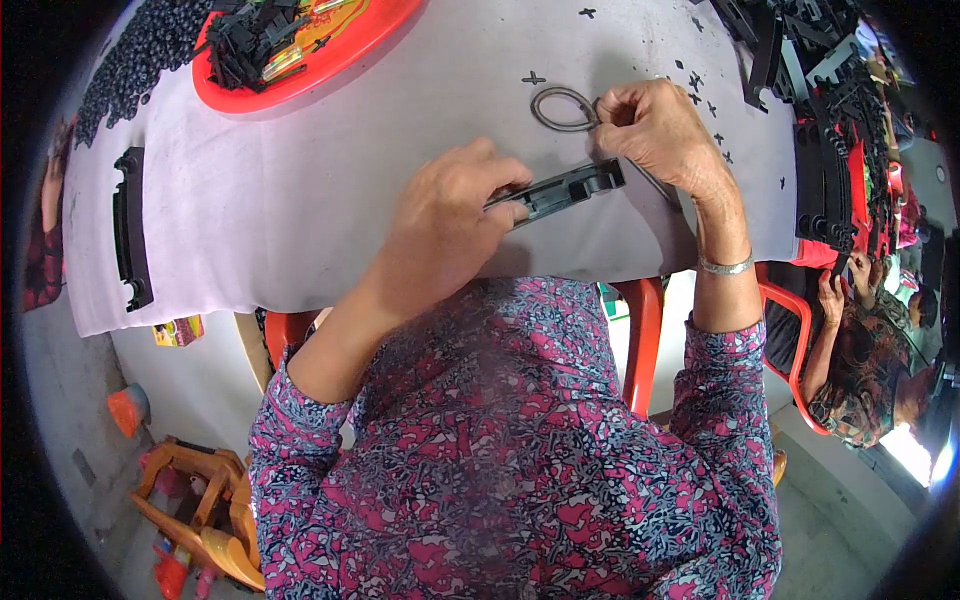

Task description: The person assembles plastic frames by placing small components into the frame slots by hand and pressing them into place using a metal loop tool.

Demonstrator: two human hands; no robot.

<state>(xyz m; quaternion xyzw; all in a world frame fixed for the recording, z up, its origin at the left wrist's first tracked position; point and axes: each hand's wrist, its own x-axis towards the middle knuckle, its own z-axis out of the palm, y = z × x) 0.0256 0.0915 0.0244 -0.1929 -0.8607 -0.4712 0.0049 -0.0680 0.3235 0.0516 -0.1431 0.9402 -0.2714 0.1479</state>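
My left hand point(445, 220) is closed round one end of a narrow black plastic part point(548, 197), above the pale tablecloth near its front edge. The part's free end has a rounded hook shape and points to the right. Just beyond it, my right hand point(668, 135), with a band at the wrist, pinches a thin metal rod tool with a looped handle point(566, 128). Its loop sticks out left of my fingers, while its straight shaft runs down to the right beneath my hand. The shaft passes close to the part's hooked end; whether they touch, I cannot tell.
Small black cross-shaped pieces point(534, 78) lie scattered beyond my hands. A red tray point(290, 103) with black strips stands far left, beside a heap of black beads point(150, 60). Black parts point(825, 190) are stacked at right, near another person point(865, 370). Another long black part point(131, 230) lies left.
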